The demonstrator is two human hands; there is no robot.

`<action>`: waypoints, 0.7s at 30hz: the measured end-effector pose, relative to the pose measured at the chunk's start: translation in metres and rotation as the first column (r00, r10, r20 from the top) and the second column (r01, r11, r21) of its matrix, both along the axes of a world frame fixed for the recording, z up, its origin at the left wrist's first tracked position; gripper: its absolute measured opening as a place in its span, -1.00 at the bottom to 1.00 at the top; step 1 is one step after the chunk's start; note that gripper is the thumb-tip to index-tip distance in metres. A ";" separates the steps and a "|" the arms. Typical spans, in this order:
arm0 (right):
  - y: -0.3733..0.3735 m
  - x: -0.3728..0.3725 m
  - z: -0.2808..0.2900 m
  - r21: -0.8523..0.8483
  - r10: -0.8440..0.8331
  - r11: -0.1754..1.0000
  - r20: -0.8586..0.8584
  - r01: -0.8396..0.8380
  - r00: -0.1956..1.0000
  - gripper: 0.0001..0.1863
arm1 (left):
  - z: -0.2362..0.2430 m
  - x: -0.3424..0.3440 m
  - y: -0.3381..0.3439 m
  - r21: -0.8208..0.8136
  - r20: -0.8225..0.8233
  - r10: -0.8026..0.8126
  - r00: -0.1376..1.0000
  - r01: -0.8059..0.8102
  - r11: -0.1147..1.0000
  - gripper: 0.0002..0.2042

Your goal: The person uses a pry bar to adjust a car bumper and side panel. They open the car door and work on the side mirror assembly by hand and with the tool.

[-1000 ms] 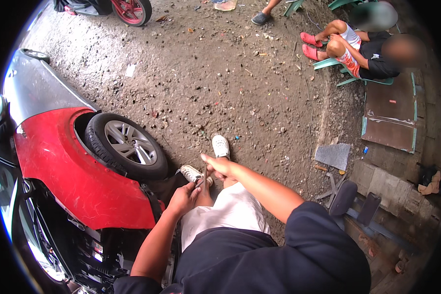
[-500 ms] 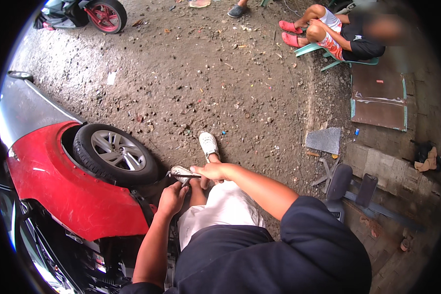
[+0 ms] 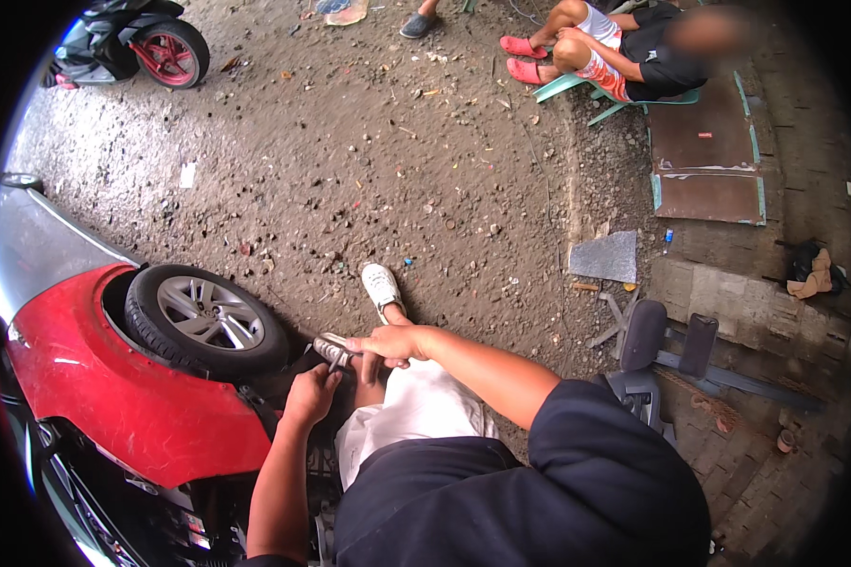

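Observation:
My left hand (image 3: 310,397) is closed in a pinch beside the front wheel (image 3: 208,319) of a red-fendered car (image 3: 123,378). A small thin piece, pale or metallic, shows at its fingertips; its kind is too small to tell. Just right of it, my right hand (image 3: 392,345) reaches across above my bent leg. Its thumb and forefinger point toward the left hand, and the other fingers curl down. What the right hand grips is mostly hidden. Behind the fingertips shows one of my white shoes (image 3: 331,346); the other white shoe (image 3: 380,285) stands farther ahead.
Gravelly dirt (image 3: 350,170) spreads ahead. A motorcycle (image 3: 128,47) stands far left. At far right a person (image 3: 605,57) sits on a green chair (image 3: 563,87), beside a brown panel (image 3: 704,142). A grey slab (image 3: 603,258) and a dark padded seat (image 3: 643,335) lie nearer right.
The view has shifted and turned slightly. Both hands stay close together beside the wheel. A thin dark strip that showed between them earlier is now hardly visible.

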State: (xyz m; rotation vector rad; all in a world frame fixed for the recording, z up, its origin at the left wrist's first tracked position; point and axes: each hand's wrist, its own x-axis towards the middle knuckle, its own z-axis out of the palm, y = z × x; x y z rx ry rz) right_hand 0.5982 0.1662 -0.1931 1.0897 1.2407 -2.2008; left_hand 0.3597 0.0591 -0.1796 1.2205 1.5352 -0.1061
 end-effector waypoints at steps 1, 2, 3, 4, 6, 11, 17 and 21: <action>-0.006 0.001 -0.022 0.006 -0.008 1.000 0.105 0.007 0.994 -0.06 | 0.007 0.005 0.006 -0.029 -0.027 -0.039 0.999 0.038 0.999 -0.69; -0.012 0.001 -0.044 0.011 -0.019 1.000 0.207 0.017 0.978 -0.04 | 0.005 0.007 0.004 -0.010 -0.006 -0.050 0.999 0.050 0.999 -0.69; -0.019 -0.008 -0.068 0.105 -0.102 0.991 0.233 0.079 0.967 -0.05 | 0.003 0.007 -0.004 0.004 0.012 -0.064 0.998 0.064 0.998 -0.69; -0.021 -0.021 -0.083 0.199 -0.180 0.971 0.248 0.132 0.952 -0.06 | 0.001 0.008 -0.008 0.018 0.027 -0.072 0.997 0.071 0.997 -0.69; -0.012 -0.047 -0.064 0.387 -0.247 0.908 0.191 0.159 0.950 -0.13 | 0.004 0.009 -0.005 -0.056 0.046 -0.023 0.999 0.025 0.998 -0.68; 0.004 -0.051 0.013 0.087 -0.247 0.946 -0.424 0.311 0.871 -0.22 | -0.027 -0.017 -0.002 -0.016 -0.009 0.055 0.998 -0.055 0.998 -0.71; -0.006 0.006 -0.021 -0.135 -0.061 0.988 0.078 0.071 0.995 0.00 | 0.004 0.000 0.004 -0.029 -0.040 -0.065 0.997 0.064 0.998 -0.66; -0.008 -0.038 -0.073 0.267 -0.157 0.960 0.295 0.077 0.943 -0.17 | -0.002 0.001 -0.007 -0.011 0.008 -0.082 0.997 0.082 0.997 -0.68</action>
